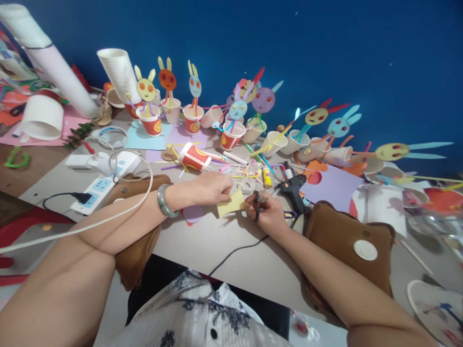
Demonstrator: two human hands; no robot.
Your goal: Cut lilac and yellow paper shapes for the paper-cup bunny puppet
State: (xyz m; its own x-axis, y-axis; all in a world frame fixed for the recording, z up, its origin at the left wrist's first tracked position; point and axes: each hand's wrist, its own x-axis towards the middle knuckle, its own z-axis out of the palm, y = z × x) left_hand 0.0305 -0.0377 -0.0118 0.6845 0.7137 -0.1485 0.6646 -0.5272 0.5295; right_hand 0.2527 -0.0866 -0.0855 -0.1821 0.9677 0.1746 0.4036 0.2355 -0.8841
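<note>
My left hand (pixel 211 188) pinches the edge of a small piece of yellow paper (pixel 230 204) above the middle of the table. In my right hand (pixel 269 212) is a pair of scissors (pixel 257 205) with dark handles, close against the paper's right side. How far the blades stand apart cannot be made out. Below my left wrist lies a purple paper circle (pixel 193 213) with a bit of red showing under it. Just beyond my hands are a clear roll of tape (pixel 248 185), a yellow glue stick (pixel 266 177) and scattered paper scraps.
A black glue gun (pixel 293 190) lies right of my hands. Paper cups with rabbit-faced figures (pixel 238 111) line the blue wall. A white power strip (pixel 104 185) with cables is at left. Brown cushions (pixel 347 246) lie under both forearms. Purple paper (pixel 334 188) lies at right.
</note>
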